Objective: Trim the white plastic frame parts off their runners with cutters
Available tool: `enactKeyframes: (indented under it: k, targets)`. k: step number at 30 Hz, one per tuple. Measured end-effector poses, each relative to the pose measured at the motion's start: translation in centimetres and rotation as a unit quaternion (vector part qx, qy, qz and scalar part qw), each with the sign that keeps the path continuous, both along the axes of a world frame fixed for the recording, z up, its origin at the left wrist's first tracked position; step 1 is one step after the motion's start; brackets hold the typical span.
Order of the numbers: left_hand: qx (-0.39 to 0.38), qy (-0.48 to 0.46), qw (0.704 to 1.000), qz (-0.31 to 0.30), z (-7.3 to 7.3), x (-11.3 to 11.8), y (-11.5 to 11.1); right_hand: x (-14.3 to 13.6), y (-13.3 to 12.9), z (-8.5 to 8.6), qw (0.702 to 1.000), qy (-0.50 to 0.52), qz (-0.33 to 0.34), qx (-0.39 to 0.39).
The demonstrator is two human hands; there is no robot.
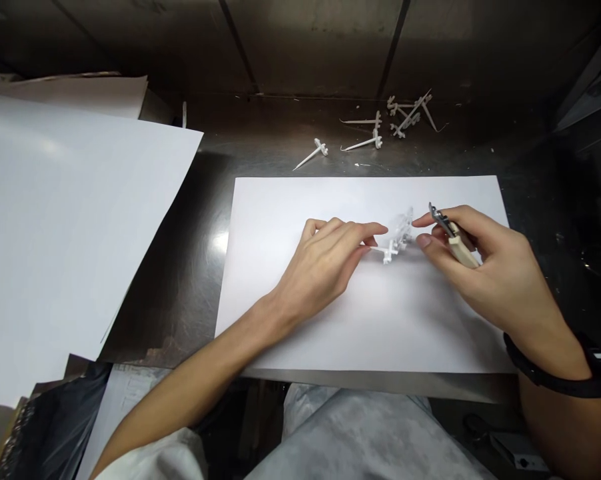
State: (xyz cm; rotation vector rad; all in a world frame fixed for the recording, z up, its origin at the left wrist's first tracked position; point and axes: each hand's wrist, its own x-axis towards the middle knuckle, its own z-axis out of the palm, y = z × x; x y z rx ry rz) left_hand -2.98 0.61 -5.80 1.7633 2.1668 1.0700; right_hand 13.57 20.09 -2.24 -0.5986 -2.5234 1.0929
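Over a white paper sheet, my left hand pinches the thin stem of a small white plastic piece that looks like a moulding sprue. Just beyond it is a blurred, whitish cluster of similar plastic, between my two hands. In my right hand lies a pair of small nippers with cream handles, its metal jaws pointing up and away. The index finger and thumb of that hand reach toward the blurred plastic; whether they touch it I cannot tell.
Several white plastic pieces with thin stems lie on the dark metal bench behind the sheet. One more stemmed piece lies left of them. A stack of large white paper covers the left side. The bench's front edge is near my lap.
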Motion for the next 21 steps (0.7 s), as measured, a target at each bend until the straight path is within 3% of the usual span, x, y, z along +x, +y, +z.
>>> enactKeyframes:
  k: [3, 8, 10, 12, 14, 15, 18, 21]
  targets:
    - [0.006, -0.018, 1.0, -0.013, 0.6, -0.4, -0.5, 0.0, 0.2, -0.2, 0.998, -0.017, 0.058, -0.012]
    - [0.061, -0.065, 0.996, -0.022, 1.1, -0.8, -0.8, 0.2, 0.0, 0.1, 0.973, -0.077, 0.179, -0.123]
    - [0.104, -0.084, 0.991, -0.001, 1.1, -0.7, -0.8, 0.3, -0.3, 0.2, 0.968, -0.089, 0.173, -0.161]
    - [0.166, -0.145, 0.974, 0.056, 1.1, -0.3, -0.8, 0.4, -0.6, 0.3, 0.97, -0.077, 0.127, -0.191]
    - [0.175, -0.282, 0.939, 0.087, 1.2, 0.3, -0.8, 0.4, -1.0, 0.2, 0.972, -0.05, 0.071, -0.218]
    - [0.139, -0.371, 0.915, 0.075, 1.3, 0.7, -0.9, 0.4, -1.2, 0.2, 0.97, -0.036, 0.051, -0.234]
    - [-0.013, -0.576, 0.816, -0.046, 1.7, 1.7, -0.9, 0.2, -1.8, 0.1, 0.964, -0.011, 0.041, -0.262]
    - [-0.046, -0.657, 0.744, -0.111, 2.1, 1.9, -0.9, 0.2, -2.0, 0.3, 0.966, 0.003, 0.039, -0.257]
